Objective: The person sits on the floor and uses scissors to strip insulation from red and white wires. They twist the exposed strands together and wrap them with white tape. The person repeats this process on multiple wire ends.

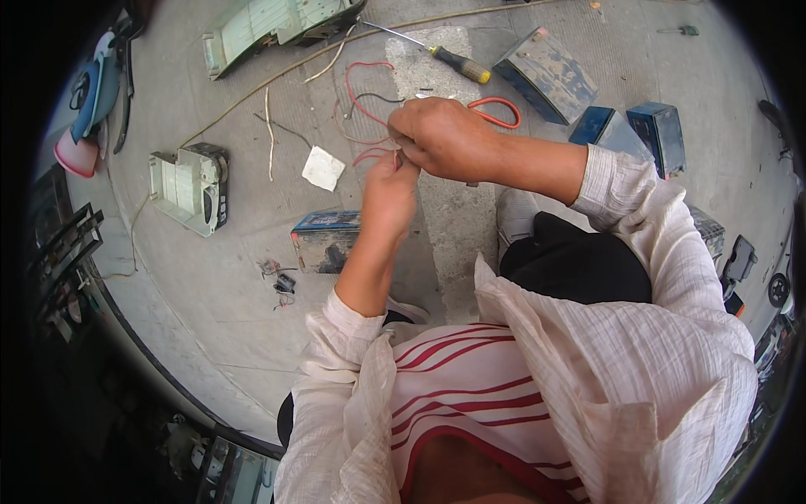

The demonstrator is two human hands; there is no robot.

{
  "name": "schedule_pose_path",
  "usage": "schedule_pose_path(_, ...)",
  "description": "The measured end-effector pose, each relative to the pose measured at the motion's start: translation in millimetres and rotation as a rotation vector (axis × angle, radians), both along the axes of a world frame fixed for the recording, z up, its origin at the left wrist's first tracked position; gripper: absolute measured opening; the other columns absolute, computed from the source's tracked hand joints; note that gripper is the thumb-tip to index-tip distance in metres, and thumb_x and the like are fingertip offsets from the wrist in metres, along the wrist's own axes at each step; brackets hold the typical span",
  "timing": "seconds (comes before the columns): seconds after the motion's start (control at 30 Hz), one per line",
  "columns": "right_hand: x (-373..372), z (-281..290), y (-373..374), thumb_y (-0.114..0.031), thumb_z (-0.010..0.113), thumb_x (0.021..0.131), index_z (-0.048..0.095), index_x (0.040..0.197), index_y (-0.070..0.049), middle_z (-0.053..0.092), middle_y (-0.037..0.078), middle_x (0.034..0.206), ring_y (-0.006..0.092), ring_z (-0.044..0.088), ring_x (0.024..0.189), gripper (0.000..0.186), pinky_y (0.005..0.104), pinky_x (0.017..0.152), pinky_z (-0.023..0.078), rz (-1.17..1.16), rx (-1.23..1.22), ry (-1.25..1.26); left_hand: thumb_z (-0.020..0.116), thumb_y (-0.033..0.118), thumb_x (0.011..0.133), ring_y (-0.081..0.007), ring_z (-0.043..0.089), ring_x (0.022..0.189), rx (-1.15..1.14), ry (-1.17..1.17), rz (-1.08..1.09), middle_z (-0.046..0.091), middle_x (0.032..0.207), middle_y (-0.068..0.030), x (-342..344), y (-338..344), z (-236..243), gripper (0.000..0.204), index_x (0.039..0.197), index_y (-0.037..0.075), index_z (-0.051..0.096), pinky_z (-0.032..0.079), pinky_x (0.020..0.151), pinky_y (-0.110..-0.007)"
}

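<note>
My left hand is closed in a pinch on a thin red wire, which sticks out beside its fingertips. Bent over it from the right, my right hand is closed too, its fingertips meeting the left ones where another length of red wire runs in. The exact point of contact is hidden by the fingers. A red loop handle shows behind my right wrist, probably of scissors; whether the hand touches it I cannot tell. A black wire curves close by the knuckles.
Around my hands lie a screwdriver, a white block and a dusty battery. More box-shaped batteries stand at right. Pale plastic housings sit at left and far left, with a long cord across the concrete floor.
</note>
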State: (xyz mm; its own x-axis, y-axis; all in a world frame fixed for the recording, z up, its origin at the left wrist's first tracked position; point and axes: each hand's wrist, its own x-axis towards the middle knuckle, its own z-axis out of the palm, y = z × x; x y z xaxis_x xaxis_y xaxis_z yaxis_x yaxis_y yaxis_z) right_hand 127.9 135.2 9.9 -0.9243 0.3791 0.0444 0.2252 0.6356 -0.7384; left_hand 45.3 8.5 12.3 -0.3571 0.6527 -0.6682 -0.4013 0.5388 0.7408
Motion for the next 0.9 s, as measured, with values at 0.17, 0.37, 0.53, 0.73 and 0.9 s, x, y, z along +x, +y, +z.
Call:
schedule_pose_path(0.17, -2, -23, 35, -0.010, 0.061, 0.081, 0.057, 0.084, -0.001, 0.061, 0.017, 0.081, 0.0347, 0.060, 0.078, 0.011, 0.0419, 0.068, 0.048, -0.170, 0.095, 0.048, 0.053, 0.016, 0.093, -0.0050, 0.039, 0.069, -0.152, -0.015, -0.068, 0.049, 0.074, 0.0042, 13, -13, -10, 0.018, 0.097, 0.001, 0.062, 0.033, 0.061, -0.022)
schedule_pose_path(0.37, 7, -2, 52, -0.009, 0.061, 0.085, 0.060, 0.093, 0.001, 0.062, 0.010, 0.080, 0.0122, 0.059, 0.074, 0.012, 0.0284, 0.069, 0.048, -0.132, -0.317, -0.019, 0.052, 0.017, 0.094, -0.0044, 0.040, 0.070, -0.172, -0.030, 0.035, 0.051, 0.080, 0.0034, 5, -6, 2, 0.024, 0.108, -0.001, 0.061, 0.033, 0.063, -0.021)
schedule_pose_path(0.53, 6, 4, 35, -0.010, 0.063, 0.085, 0.063, 0.096, -0.001, 0.062, 0.008, 0.086, 0.0145, 0.060, 0.080, 0.013, 0.0286, 0.072, 0.048, 0.033, -0.478, 0.057, 0.051, 0.016, 0.095, -0.0037, 0.040, 0.072, -0.062, -0.042, 0.067, 0.052, 0.083, 0.0046, -3, -5, 5, 0.026, 0.111, -0.003, 0.059, 0.034, 0.065, -0.020)
schedule_pose_path(0.73, 1, 14, 32, -0.014, 0.064, 0.085, 0.064, 0.094, -0.001, 0.062, 0.010, 0.085, 0.0186, 0.061, 0.078, 0.016, 0.0299, 0.071, 0.048, 0.119, -0.332, 0.025, 0.052, 0.020, 0.096, -0.0013, 0.023, 0.040, 0.046, -0.049, 0.048, 0.032, 0.053, 0.0105, -2, -5, 4, 0.012, 0.095, 0.009, 0.056, 0.020, 0.037, -0.021)
schedule_pose_path(0.9, 0, 8, 32, -0.017, 0.065, 0.084, 0.066, 0.091, 0.000, 0.066, 0.009, 0.079, 0.0166, 0.061, 0.069, 0.019, 0.0305, 0.065, 0.048, 0.029, -0.556, 0.015, 0.051, 0.018, 0.096, -0.0012, 0.022, 0.042, 0.056, -0.165, 0.058, 0.033, 0.056, 0.0103, -6, -3, 15, 0.012, 0.097, 0.008, 0.055, 0.018, 0.039, -0.020)
